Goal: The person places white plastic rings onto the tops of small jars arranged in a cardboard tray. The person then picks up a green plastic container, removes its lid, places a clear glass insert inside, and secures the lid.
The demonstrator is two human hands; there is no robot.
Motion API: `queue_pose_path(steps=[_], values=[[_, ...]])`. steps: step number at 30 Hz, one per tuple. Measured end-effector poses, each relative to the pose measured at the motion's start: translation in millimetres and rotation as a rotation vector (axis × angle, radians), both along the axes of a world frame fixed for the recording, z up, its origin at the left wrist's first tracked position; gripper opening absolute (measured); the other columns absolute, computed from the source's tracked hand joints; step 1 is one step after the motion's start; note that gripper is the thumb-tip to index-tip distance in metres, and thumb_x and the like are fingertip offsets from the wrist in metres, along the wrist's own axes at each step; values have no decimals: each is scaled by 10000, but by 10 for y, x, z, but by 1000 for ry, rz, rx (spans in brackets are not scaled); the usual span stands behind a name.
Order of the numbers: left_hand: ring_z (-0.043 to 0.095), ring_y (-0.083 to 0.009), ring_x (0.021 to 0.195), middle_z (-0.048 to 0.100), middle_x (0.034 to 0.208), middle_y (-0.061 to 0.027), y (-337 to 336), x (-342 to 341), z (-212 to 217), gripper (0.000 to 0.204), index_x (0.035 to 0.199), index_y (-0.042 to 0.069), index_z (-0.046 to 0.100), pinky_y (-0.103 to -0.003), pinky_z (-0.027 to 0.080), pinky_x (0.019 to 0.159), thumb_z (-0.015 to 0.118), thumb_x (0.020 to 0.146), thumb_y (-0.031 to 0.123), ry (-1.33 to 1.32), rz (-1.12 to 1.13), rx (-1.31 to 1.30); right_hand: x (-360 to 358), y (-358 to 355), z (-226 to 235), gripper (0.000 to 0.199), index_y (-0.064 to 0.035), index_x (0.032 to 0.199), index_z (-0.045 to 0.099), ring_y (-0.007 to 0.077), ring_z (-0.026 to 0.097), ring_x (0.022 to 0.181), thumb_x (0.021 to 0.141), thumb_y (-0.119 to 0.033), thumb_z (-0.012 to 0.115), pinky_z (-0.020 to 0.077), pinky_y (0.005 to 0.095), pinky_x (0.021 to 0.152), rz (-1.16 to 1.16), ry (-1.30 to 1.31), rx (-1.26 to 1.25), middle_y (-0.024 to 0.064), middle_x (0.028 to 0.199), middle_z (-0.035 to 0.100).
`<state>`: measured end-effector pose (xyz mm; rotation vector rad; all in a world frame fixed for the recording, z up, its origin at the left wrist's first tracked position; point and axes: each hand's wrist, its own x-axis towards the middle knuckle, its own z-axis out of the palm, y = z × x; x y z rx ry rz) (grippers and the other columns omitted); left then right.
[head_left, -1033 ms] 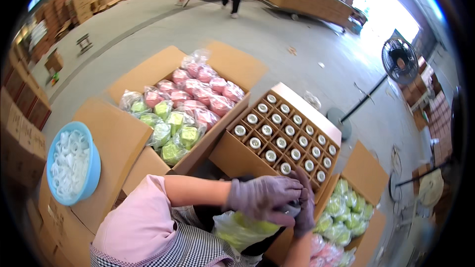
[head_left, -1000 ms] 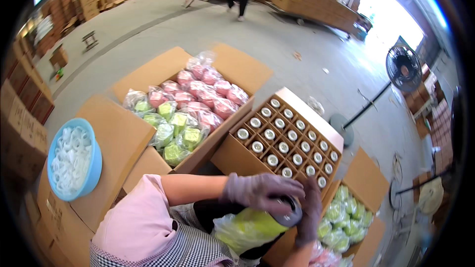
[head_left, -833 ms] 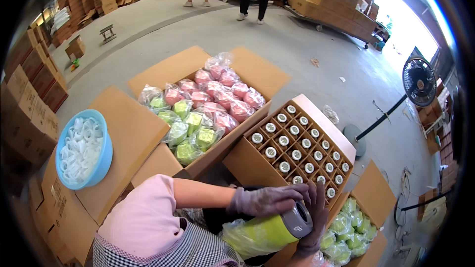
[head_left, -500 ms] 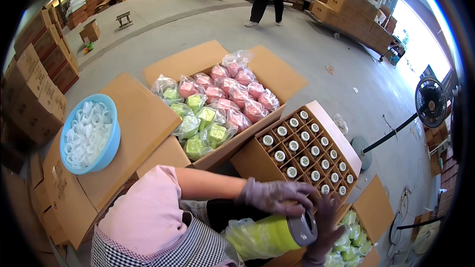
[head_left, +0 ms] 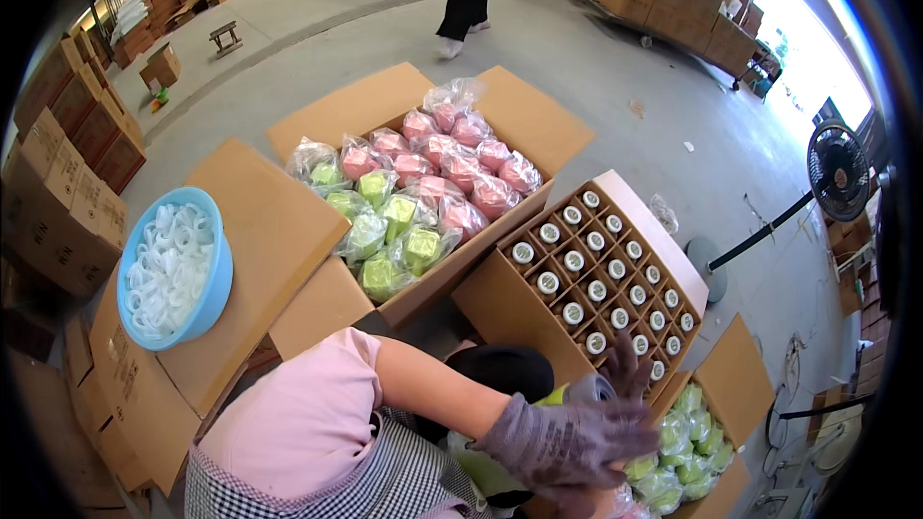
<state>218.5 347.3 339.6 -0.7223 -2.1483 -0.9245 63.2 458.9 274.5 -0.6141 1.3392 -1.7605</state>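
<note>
A lime-green bottle with a grey lid (head_left: 588,389) lies tilted across my lap, its body partly inside a clear plastic bag and largely hidden by my arm and glove. My left hand (head_left: 562,440), in a grey-purple glove, reaches across just below the lid with its fingers stretched to the right, slightly blurred. Beyond it my right hand (head_left: 629,370), gloved alike, has its fingers raised and apart beside the lid; its palm is hidden behind the left hand. Whether either palm touches the bottle I cannot tell.
An open carton (head_left: 461,264) holds bagged pink and green items. Right of it stands a divided carton (head_left: 471,303) of white-capped bottles; another box (head_left: 735,365) holds bagged green items. A blue basin (head_left: 223,269) of clear rings sits left. A fan (head_left: 836,168) stands right; people are behind.
My left hand has moved off the lid's top, down and to the right, in front of my right hand. The bottle is now more covered. A person in the background has stepped left.
</note>
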Motion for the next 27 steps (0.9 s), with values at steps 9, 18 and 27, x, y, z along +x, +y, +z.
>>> queue_pose_path(steps=[9,18,27], values=[[462,-425,1300,482,1377,-256,-246,28,86,690,1305,16,541,-537,316,1116,777,781,399,-108,16,29,105,40,-268,897,-77,1573,212,367,383,1401,961,-726,297,323,486,1156,-6,-50,-231,201,1537,363],[528,-384,1183,590,1200,-153,-230,-71,227,594,1146,67,660,-529,385,1042,795,711,448,-252,108,-122,117,-171,-154,764,-73,1501,380,288,515,1265,1013,-654,292,412,408,1082,25,-335,-127,162,1405,486],[621,-323,1145,690,1132,-153,-668,-253,-147,474,1174,23,691,-432,475,1032,821,743,172,-478,28,585,-220,-200,-140,495,-17,1358,522,178,605,1041,1020,-379,539,484,326,943,-324,141,-109,98,1136,625]])
